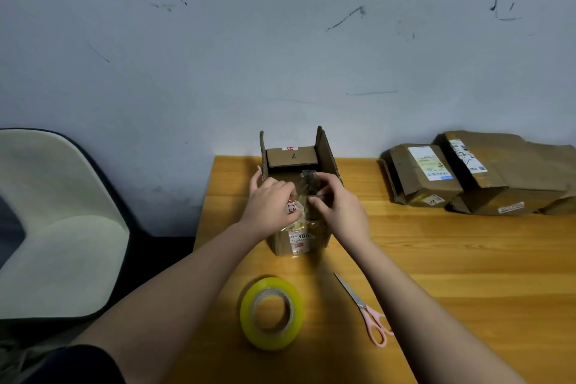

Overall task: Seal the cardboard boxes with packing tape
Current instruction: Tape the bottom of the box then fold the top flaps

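A small cardboard box [290, 156] stands open at the table's far edge, its two side flaps upright and its far flap folded in. My left hand [269, 204] rests on the box's near left top, fingers curled over the near flap with old tape on it. My right hand [339, 207] pinches a crumpled strip of clear old tape [307, 179] over the box's opening. A roll of yellow packing tape [271, 312] lies flat on the table in front of me. Pink-handled scissors [364, 310] lie shut to its right.
The wooden table [452, 259] runs right from the box. Two worn, flattened cardboard boxes with shipping labels [420, 174] [511, 171] lie at the back right against the wall. A pale chair seat [53, 221] sits off the table's left edge.
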The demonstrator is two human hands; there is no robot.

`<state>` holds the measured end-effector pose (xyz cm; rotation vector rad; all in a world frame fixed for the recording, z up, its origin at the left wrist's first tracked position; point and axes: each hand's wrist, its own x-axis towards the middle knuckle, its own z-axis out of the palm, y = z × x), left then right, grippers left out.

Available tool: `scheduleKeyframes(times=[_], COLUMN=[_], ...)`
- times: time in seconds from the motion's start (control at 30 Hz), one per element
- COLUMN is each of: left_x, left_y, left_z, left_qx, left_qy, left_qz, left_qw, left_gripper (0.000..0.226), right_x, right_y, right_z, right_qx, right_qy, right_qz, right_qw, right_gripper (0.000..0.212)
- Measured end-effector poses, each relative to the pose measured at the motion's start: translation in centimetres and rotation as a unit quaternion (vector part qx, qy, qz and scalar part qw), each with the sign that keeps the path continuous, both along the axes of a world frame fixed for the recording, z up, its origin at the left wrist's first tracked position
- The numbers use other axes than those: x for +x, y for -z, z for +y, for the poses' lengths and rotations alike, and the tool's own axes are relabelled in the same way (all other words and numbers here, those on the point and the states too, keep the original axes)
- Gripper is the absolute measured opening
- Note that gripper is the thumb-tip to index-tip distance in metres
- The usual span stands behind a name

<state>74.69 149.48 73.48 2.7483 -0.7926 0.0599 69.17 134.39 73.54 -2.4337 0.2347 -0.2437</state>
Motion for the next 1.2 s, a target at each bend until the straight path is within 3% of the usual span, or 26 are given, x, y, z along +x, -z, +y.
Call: scheduleKeyframes(times=[0.2, 0.37, 0.63, 0.83, 0.9, 1.03, 1.1, 1.2], left_x=[-0.2, 0.0, 1.1, 0.5, 0.2, -0.4, -0.6, -0.7], left_y=[-0.2, -0.4, -0.6, -0.2, 0.0, 0.4, 0.5, 0.6], left_z=[0.3, 0.5, 0.9, 0.7, 0.6, 0.4, 0.3, 0.2], left_qx=[-0.106, -0.14, -0.194, -0.171, -0.177, -0.191, -0.202, -0.145], left_qy=[-0.056, -0.048, -0.011, -0.032, -0.048, -0.076, -0.069, -0.017], left_qz=[0.032, 0.089, 0.167, 0.109, 0.082, 0.032, -0.008, -0.068], left_qw=[0.992, 0.985, 0.967, 0.979, 0.98, 0.978, 0.977, 0.987], left_gripper=[0.027, 0.018, 0.011, 0.016, 0.017, 0.024, 0.039, 0.035], right_x=[0.4, 0.5, 0.6, 1.8, 2.1, 2.5, 2.7, 2.8], right_y=[-0.7, -1.1, -1.1, -1.8, -2.0, -2.2, -2.1, -1.7], right_z=[0.0, 0.1, 0.8, 0.7, 0.8, 0.6, 0.5, 0.6], right_qx=[-0.036, -0.07, -0.022, 0.028, 0.028, 0.088, 0.116, 0.12], right_qy=[0.006, 0.004, 0.044, 0.079, 0.08, 0.069, 0.086, 0.109], right_qz=[0.024, 0.014, 0.005, 0.077, 0.09, 0.104, 0.105, 0.102], right_qw=[0.999, 0.997, 0.999, 0.993, 0.992, 0.988, 0.984, 0.981], right_gripper=[0.035, 0.034, 0.028, 0.02, 0.028, 0.07, 0.071, 0.062])
